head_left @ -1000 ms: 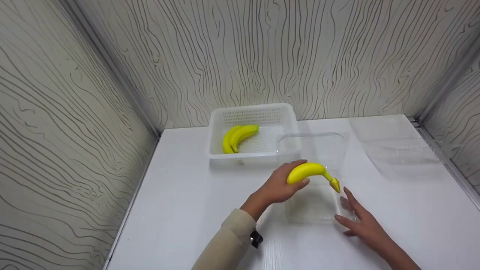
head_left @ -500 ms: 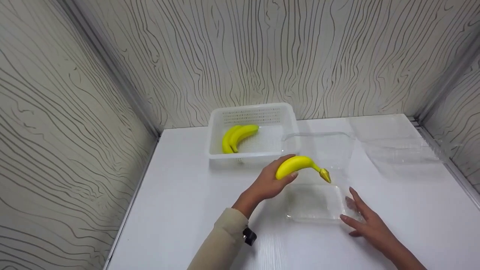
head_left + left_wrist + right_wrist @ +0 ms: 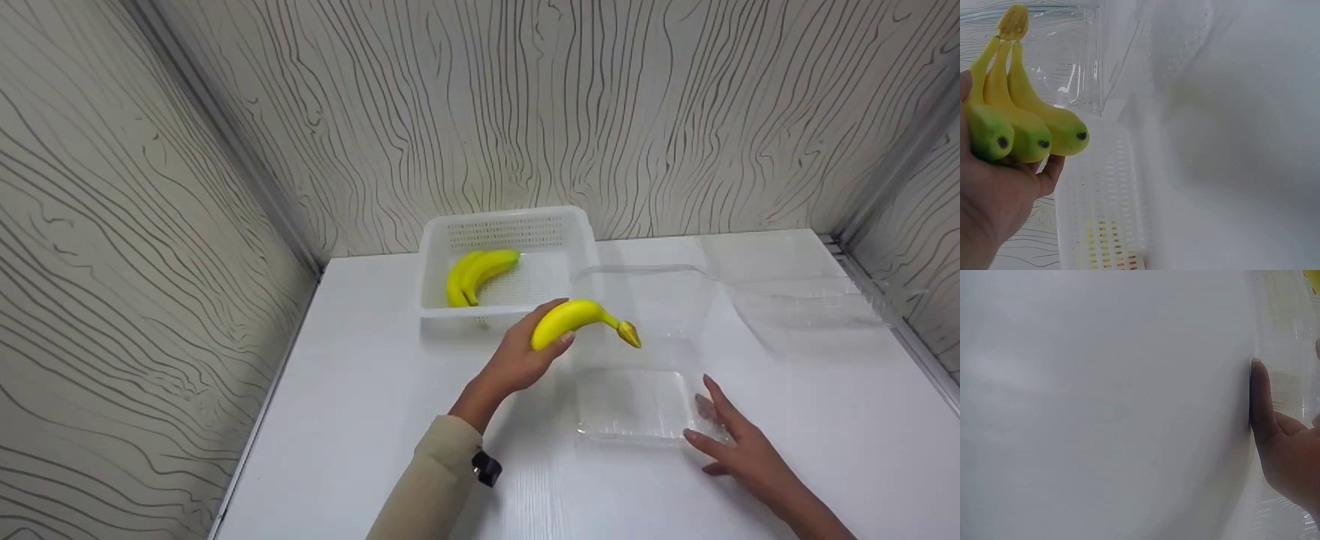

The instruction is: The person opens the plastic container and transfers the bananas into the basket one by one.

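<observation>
My left hand [image 3: 517, 358] grips a bunch of bananas [image 3: 564, 324] above the table, its gold-brown stem end pointing right and down. The left wrist view shows three bananas [image 3: 1027, 121] joined at the stem, their green-tinged tips facing the camera. A clear plastic clamshell box [image 3: 634, 433] lies on the table with its lid [image 3: 645, 285] raised at the far side. At the box's right end my right hand [image 3: 750, 454] rests with spread, fairly straight fingers; one finger shows through the plastic. The right wrist view has its thumb [image 3: 1262, 391] straight along the box.
A white perforated basket [image 3: 510, 310] stands at the back, partly behind the raised lid, with more bananas [image 3: 480, 274] in it. More clear plastic packaging [image 3: 806, 300] lies at the back right. Wood-patterned walls [image 3: 480, 112] enclose the white table [image 3: 360, 420].
My left hand has moved left and slightly away from me with the bananas, off from over the box. The box and my right hand have shifted slightly right.
</observation>
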`<state>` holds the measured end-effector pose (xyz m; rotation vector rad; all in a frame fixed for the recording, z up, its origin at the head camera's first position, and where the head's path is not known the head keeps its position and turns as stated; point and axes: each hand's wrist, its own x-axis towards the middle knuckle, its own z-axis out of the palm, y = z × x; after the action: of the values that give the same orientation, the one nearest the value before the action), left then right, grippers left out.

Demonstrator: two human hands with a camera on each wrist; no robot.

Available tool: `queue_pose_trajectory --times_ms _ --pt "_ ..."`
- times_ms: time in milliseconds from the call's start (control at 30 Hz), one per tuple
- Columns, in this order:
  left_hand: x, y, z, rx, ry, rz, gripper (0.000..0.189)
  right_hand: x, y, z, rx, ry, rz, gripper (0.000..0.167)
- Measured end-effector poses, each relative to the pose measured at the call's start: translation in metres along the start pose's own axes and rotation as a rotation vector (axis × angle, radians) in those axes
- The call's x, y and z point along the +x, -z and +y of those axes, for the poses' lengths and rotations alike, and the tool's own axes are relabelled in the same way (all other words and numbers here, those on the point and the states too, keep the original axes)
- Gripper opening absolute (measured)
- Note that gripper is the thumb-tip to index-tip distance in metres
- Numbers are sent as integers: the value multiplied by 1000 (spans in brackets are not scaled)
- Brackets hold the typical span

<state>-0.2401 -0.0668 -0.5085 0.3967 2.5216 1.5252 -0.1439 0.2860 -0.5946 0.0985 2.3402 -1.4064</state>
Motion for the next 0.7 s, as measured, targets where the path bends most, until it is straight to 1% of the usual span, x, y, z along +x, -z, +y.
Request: queue_pose_trajectory --times_ms 133,367,567,700 --pt "1 9 -2 -13 -11 44 54 -1 3 4 23 13 8 103" --pt "3 21 -5 -103 -34 147 56 -4 6 9 44 30 17 103" --pt "8 32 -4 -120 -19 231 61 -5 6 9 53 28 11 103" --pt "13 38 -3 -109 18 292 63 -5 7 9 47 34 12 103"
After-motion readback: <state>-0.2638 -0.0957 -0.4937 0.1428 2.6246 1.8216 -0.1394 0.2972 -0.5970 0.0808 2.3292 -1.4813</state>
